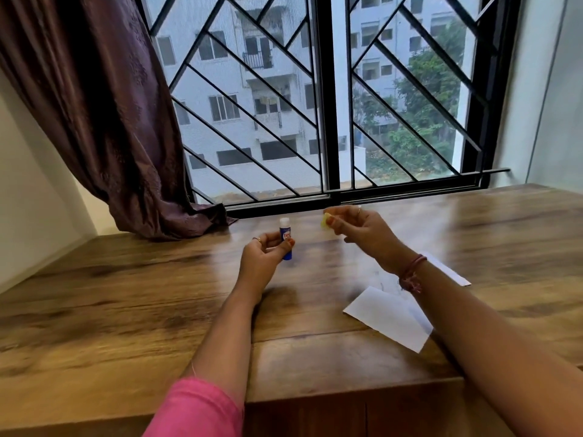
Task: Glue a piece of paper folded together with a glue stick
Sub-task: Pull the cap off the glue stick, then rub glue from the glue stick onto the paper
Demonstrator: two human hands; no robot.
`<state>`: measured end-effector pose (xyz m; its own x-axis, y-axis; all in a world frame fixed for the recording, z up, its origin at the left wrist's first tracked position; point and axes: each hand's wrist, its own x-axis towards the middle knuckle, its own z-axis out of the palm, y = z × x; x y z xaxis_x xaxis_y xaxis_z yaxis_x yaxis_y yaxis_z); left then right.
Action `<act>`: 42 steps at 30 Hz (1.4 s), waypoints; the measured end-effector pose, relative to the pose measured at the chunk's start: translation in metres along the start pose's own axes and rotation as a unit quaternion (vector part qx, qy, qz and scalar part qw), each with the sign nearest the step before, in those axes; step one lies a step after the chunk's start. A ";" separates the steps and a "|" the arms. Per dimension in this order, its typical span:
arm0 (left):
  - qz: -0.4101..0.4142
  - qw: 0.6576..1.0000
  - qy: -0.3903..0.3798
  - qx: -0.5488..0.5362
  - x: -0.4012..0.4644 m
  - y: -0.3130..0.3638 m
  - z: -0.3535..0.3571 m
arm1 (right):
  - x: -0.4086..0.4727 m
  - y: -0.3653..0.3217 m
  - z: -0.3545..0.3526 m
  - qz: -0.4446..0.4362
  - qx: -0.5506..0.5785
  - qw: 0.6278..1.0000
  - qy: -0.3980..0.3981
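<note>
Between the two raised hands, the glue stick stood upright in the left hand, uncapped. Her right hand pinched its yellow cap. Nearer her, under the right forearm, the folded paper lay flat on the tabletop, partly hidden, closer to that hand.

Glue stick uncapped, one part in each of my hands, above the table.

My left hand grips the blue glue stick upright; my right hand pinches its yellow cap just beside it. The folded white paper lies on the wooden table under my right forearm.
</note>
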<state>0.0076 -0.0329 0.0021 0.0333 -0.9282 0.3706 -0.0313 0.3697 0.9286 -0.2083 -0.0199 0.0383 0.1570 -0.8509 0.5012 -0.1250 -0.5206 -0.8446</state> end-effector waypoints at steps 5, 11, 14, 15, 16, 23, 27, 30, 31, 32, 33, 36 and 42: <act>-0.022 0.998 0.037 -0.044 0.001 0.002 -0.001 | -0.005 0.015 0.015 -0.018 -0.250 0.961 -0.117; -0.035 0.997 0.038 -0.057 -0.002 0.006 -0.001 | -0.008 0.017 0.016 0.013 -0.366 0.911 -0.188; -0.034 0.997 0.025 -0.062 -0.005 0.010 0.000 | -0.008 0.016 0.015 0.030 -0.358 0.912 -0.197; -0.033 0.997 0.021 -0.065 -0.007 0.012 0.001 | -0.007 0.016 0.014 0.034 -0.359 0.911 -0.202; -0.033 0.997 0.016 -0.070 -0.008 0.014 0.002 | -0.006 0.016 0.012 0.036 -0.362 0.909 -0.204; -0.027 0.992 -0.033 -0.116 -0.020 0.028 0.012 | -0.001 -0.004 0.004 0.066 -0.211 0.959 -0.174; -0.031 0.989 -0.059 -0.134 -0.027 0.031 0.019 | -0.004 -0.027 0.003 0.092 -0.146 0.964 -0.201; -0.037 0.982 -0.078 -0.170 -0.030 0.034 0.024 | -0.016 -0.033 0.004 0.111 -0.113 0.969 -0.188; -0.040 0.979 -0.085 -0.180 -0.032 0.034 0.025 | -0.022 -0.031 0.006 0.112 -0.094 0.973 -0.180; -0.041 0.978 -0.090 -0.185 -0.033 0.034 0.027 | -0.029 -0.029 0.008 0.109 -0.068 0.977 -0.169; -0.042 0.978 -0.094 -0.182 -0.035 0.035 0.030 | -0.036 -0.025 0.011 0.102 -0.038 0.982 -0.153; -0.036 0.984 -0.087 -0.148 -0.039 0.037 0.036 | -0.049 -0.018 0.019 0.088 0.040 0.992 -0.076; -0.026 0.990 -0.042 -0.132 -0.040 0.038 0.036 | -0.059 -0.017 0.032 0.062 0.112 0.992 -0.008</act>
<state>-0.0312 0.0168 0.0217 -0.0558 -0.9423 0.3301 0.2316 0.3094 0.9223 -0.1846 0.0416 0.0167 0.1707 -0.9055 0.3886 0.0753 -0.3813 -0.9214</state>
